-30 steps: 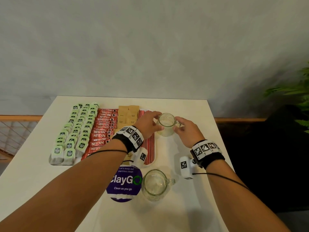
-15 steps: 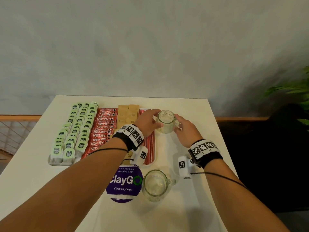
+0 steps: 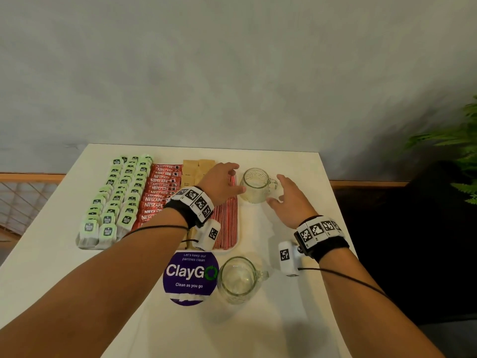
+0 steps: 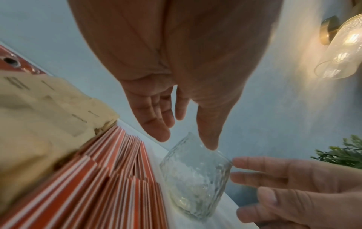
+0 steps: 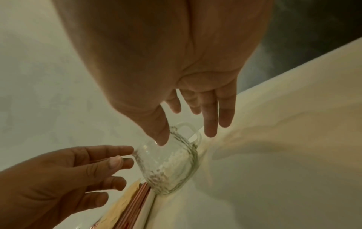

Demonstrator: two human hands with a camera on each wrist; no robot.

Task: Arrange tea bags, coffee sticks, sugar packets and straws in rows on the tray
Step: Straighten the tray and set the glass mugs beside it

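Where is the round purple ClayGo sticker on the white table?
In the head view, the round purple ClayGo sticker lies on the white table just in front of the tray's near edge, with the nearer clear glass mug right beside it.

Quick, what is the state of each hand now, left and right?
Left hand: open, fingers straight beside the far glass mug, holding nothing.
Right hand: open, fingers spread by the mug's handle side, holding nothing.

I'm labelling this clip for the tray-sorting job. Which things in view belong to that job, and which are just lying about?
Part of the job:
- white tray
- green tea bags
- red Nescafe coffee sticks
- brown sugar packets
- red-striped straws

Just lying about:
- far glass mug, between the open left hand and right hand
- near glass mug
- purple ClayGo sticker
- fern
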